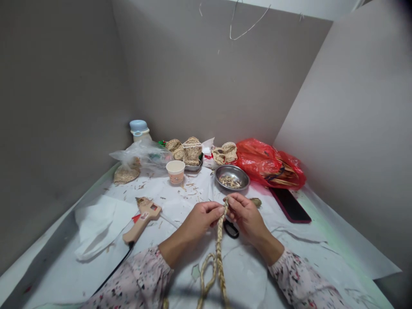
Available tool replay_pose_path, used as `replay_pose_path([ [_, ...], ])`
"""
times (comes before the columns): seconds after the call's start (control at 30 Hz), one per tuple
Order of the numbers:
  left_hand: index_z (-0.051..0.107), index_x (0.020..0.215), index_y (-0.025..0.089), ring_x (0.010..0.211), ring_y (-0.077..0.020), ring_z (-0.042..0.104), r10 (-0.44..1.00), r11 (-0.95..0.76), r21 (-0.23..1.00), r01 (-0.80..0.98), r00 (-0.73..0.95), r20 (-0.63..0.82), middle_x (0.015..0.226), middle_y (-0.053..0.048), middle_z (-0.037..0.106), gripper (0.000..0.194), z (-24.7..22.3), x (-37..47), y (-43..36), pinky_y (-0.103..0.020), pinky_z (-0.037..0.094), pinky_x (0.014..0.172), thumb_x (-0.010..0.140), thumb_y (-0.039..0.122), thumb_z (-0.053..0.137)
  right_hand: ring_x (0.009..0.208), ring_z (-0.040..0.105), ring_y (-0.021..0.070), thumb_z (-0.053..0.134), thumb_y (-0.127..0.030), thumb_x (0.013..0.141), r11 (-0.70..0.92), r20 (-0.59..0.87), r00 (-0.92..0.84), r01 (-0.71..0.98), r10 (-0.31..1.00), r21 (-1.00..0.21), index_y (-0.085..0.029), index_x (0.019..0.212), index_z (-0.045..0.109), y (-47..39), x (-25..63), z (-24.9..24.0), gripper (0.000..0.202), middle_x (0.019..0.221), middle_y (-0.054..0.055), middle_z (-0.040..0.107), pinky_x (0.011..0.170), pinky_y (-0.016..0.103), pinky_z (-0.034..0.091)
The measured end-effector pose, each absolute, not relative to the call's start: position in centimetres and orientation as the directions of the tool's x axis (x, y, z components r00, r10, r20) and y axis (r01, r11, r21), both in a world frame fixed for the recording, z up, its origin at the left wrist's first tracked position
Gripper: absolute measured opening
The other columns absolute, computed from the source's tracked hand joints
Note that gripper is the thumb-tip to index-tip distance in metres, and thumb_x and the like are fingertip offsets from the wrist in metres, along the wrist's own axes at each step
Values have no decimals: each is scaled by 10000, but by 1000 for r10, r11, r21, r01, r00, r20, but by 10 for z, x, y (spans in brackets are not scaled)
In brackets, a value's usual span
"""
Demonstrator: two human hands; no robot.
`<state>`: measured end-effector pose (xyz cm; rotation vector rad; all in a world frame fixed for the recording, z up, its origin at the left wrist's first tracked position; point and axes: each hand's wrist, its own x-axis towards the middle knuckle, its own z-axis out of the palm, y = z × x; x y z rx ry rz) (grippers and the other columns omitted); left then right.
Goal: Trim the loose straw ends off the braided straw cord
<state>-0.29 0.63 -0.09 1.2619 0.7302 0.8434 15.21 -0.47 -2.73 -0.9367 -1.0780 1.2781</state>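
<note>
A braided straw cord [219, 249] hangs from my two hands toward the front edge of the view, with a loop of it lying to the left. My left hand [201, 218] pinches the cord near its upper end. Close beside it, my right hand [246, 214] has thumb and finger closed on the cord's tip. Partly hidden behind the hands, the black handle of what looks like scissors [231, 229] lies on the white covering. A small greenish-brown bundle [256, 202] sits just past my right hand.
Left of my hands lies a glue gun [143, 219] with its cable. Farther back stand a paper cup [175, 172], a metal bowl [232, 177] of scraps, woven straw pieces [192, 151] and a red plastic bag [257, 161]. A phone [291, 206] lies right. Grey panels surround the table.
</note>
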Motion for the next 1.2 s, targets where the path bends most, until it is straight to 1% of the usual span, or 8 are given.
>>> replay_pose_path([
  [0.1, 728, 710, 145, 527, -104, 366, 842, 170, 967, -189, 537, -43, 586, -12, 530, 232, -5, -2, 5, -245, 252, 532, 754, 367, 677, 477, 374, 59, 663, -437, 777, 65, 80, -38, -299, 996, -952, -171, 831, 600, -4, 153, -27, 278, 562, -55, 480, 462, 202, 279],
  [0.27, 711, 733, 132, 522, -103, 399, 786, 246, 951, -186, 612, -84, 617, -36, 555, 343, -12, -2, 4, -240, 226, 505, 831, 434, 584, 470, 374, 68, 660, -427, 786, 59, 81, -49, -349, 995, -935, -181, 855, 590, -4, 153, -28, 265, 557, -66, 451, 451, 213, 287],
  [0.57, 686, 760, 105, 501, -78, 332, 795, 197, 968, -155, 603, -65, 597, 4, 517, 325, -10, 0, 1, -229, 201, 482, 800, 423, 631, 478, 369, 65, 671, -436, 771, 57, 79, -46, -361, 996, -931, -190, 818, 601, -5, 155, -27, 260, 567, -57, 461, 466, 209, 287],
  [0.7, 674, 725, 105, 493, -77, 339, 823, 156, 975, -157, 567, -40, 572, 13, 514, 349, -9, 1, 1, -231, 212, 482, 769, 451, 651, 492, 380, 73, 673, -449, 767, 48, 72, -69, -307, 995, -950, -186, 833, 618, -5, 157, -28, 277, 594, -43, 482, 451, 212, 267],
  [0.8, 660, 676, 115, 484, -81, 352, 833, 141, 982, -123, 552, -51, 546, 11, 512, 370, -8, 1, 0, -238, 211, 482, 764, 474, 647, 481, 368, 71, 697, -413, 756, 52, 72, -72, -256, 995, -965, -175, 779, 615, -6, 158, -31, 253, 566, -46, 475, 452, 214, 272],
  [0.87, 659, 665, 118, 486, -90, 380, 830, 141, 984, -107, 554, -59, 537, -1, 526, 390, -8, 1, 0, -242, 221, 485, 778, 489, 622, 475, 371, 73, 697, -413, 756, 67, 81, -51, -239, 995, -969, -180, 782, 611, -6, 159, -33, 250, 554, -53, 467, 456, 215, 287],
  [1.03, 692, 752, 108, 493, -95, 402, 812, 164, 978, -125, 580, -62, 625, -49, 610, 395, -10, 0, 0, -240, 229, 481, 792, 490, 600, 471, 403, 83, 676, -451, 761, 116, 112, 28, -238, 993, -964, -195, 825, 603, -4, 162, -33, 273, 564, -51, 500, 454, 220, 313],
  [1.2, 684, 750, 113, 503, -97, 432, 788, 202, 973, -113, 608, -93, 693, -74, 660, 358, -14, 1, 1, -230, 242, 485, 791, 462, 617, 441, 392, 72, 672, -462, 761, 158, 134, 110, -252, 985, -955, -200, 805, 589, -1, 167, -29, 278, 525, -65, 483, 426, 207, 277],
])
